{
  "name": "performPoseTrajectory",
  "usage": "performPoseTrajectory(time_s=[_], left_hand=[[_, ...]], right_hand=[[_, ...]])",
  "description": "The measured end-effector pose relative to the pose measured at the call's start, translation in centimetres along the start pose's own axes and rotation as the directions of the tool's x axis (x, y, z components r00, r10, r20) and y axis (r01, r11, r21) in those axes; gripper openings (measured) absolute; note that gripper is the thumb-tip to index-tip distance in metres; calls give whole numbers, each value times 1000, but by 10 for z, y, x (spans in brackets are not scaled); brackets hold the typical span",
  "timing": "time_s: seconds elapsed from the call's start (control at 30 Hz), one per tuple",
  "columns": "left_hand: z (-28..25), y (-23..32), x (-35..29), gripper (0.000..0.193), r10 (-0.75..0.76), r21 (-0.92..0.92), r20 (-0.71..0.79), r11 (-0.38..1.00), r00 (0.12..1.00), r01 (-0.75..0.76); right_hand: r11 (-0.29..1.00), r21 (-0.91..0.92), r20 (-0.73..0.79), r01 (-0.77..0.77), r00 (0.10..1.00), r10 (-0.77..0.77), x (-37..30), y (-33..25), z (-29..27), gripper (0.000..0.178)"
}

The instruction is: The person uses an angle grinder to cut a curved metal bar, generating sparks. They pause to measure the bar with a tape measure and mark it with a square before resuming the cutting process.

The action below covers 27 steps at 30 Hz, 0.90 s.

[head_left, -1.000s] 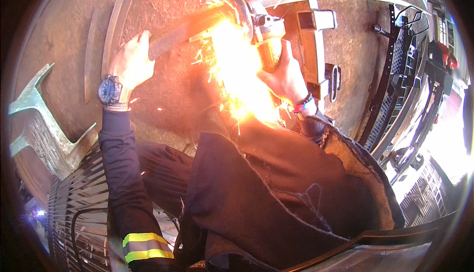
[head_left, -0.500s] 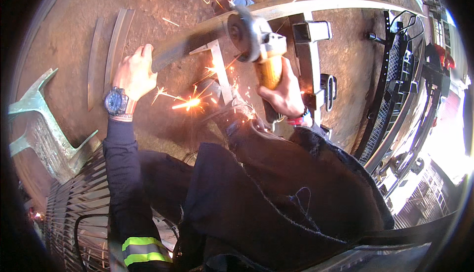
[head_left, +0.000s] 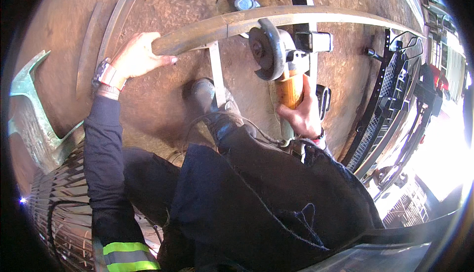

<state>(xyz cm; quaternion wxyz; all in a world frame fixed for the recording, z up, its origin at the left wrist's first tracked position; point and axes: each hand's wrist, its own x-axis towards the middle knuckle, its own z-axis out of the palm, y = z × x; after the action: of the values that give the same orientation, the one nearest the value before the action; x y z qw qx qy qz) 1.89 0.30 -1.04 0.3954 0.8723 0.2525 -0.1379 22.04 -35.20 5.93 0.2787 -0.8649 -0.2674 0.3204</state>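
My right hand (head_left: 302,114) is wrapped round the yellow body of an angle grinder (head_left: 290,90). Its disc and curved guard sit just below a long metal bar (head_left: 197,32), and no sparks show. At the bar's left end my left hand (head_left: 138,57) has its fingers round the tip, with the thumb stretched out beneath. A thin dark line crosses the bar left of the grinder. Under the bar, a pale metal strip (head_left: 216,72) runs down to my boot (head_left: 203,94).
Two metal strips (head_left: 112,25) lie at the upper left. A worn green metal piece (head_left: 34,119) stands at the left, above slatted bars (head_left: 64,193). Black metal frames (head_left: 375,104) line the right. Beyond the bar lies a bluish round object (head_left: 245,2). A cord (head_left: 256,129) crosses my leg.
The streaming sparks have stopped. My right hand has moved the grinder right and down from the bar. My left hand has shifted slightly up, its thumb now extended under the bar's end.
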Motion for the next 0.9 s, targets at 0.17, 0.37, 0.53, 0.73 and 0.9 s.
performPoseTrajectory(time_s=[0.17,0.37,0.53,0.73,0.9], left_hand=[[1,15,2,55,-93,87,28,992,995,90],[18,29,-23,44,77,324,-287,946,955,22],[17,30,-25,42,64,357,-285,933,956,44],[18,33,-26,44,64,350,-292,936,954,45],[19,31,-27,45,65,367,-295,929,953,50]], right_hand=[[995,-8,48,-96,994,97,-5,-20,8,86],[998,-34,58,-56,997,58,-2,-25,9,85],[999,-23,49,-29,998,30,2,-17,13,84],[997,-49,41,-57,997,59,1,-24,16,82],[999,-45,47,-21,999,23,2,-19,19,83]])
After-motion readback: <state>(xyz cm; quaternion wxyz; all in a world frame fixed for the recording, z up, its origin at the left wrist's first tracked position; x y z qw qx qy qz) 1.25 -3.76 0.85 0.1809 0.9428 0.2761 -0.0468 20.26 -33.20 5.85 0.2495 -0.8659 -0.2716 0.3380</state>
